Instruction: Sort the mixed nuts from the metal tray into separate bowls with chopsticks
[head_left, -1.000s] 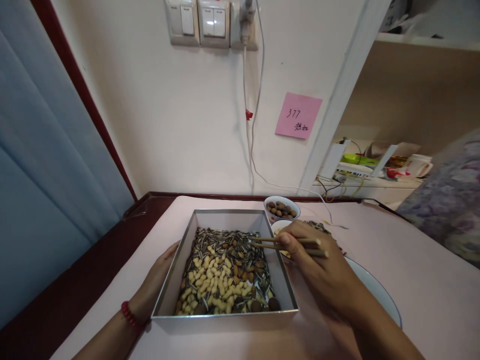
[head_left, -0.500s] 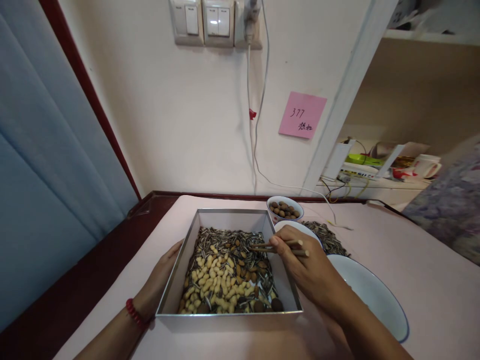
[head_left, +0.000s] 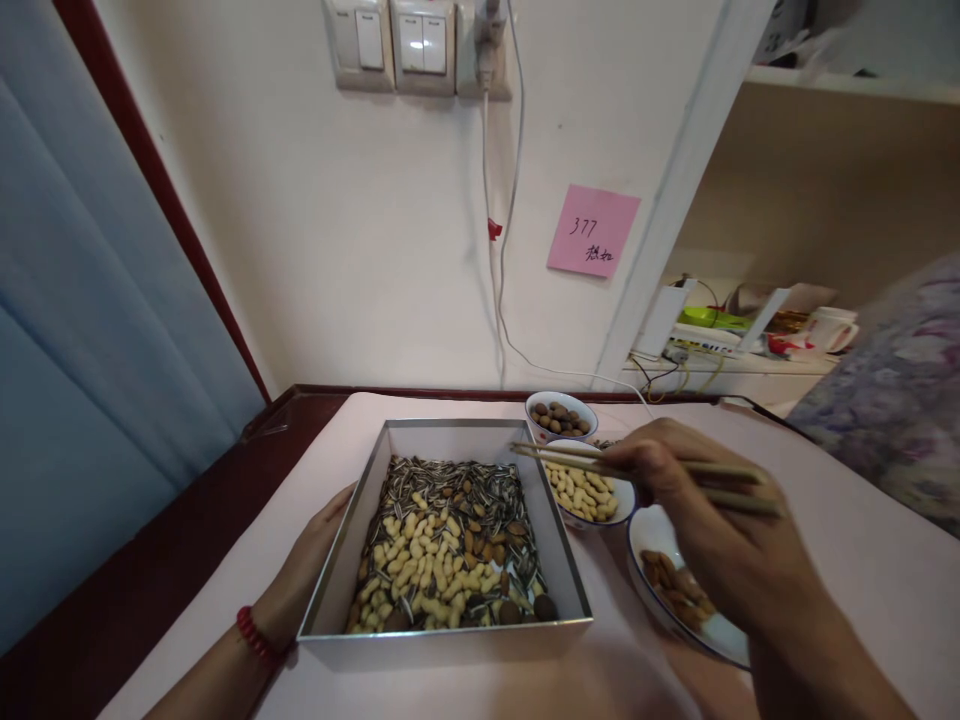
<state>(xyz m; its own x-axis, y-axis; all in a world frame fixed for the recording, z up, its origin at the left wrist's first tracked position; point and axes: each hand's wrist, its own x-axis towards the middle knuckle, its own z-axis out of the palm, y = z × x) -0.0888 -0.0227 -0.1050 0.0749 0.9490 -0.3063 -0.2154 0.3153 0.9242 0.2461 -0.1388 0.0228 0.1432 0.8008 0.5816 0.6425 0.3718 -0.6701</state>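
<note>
A square box (head_left: 442,642) with silver rims holds peanuts in their shells (head_left: 427,560), striped sunflower seeds (head_left: 480,490), almonds (head_left: 487,545) and round brown nuts (head_left: 544,606). Outside its left wall, my left hand (head_left: 319,545) lies flat with fingers stretched along the side, partly hidden. My right hand (head_left: 712,520) is closed round a pair of wooden chopsticks (head_left: 566,455). Their tips are above the box's right rim; whether anything is between them I cannot make out. Below the chopsticks is a bowl (head_left: 626,500) of peanuts. A larger bowl (head_left: 637,560) with almonds is partly behind my hand.
A small bowl (head_left: 529,405) of round brown nuts stands behind the peanut bowl. More sunflower seeds (head_left: 606,442) lie on the pink table cover, mostly hidden. A white cable (head_left: 592,376) hangs down the wall. At the right is a person's floral sleeve (head_left: 892,400).
My right hand has moved right with the chopsticks, whose tips have risen out of the seeds to the box's right rim. The peanut and almond bowls show more. My left hand stays beside the box.
</note>
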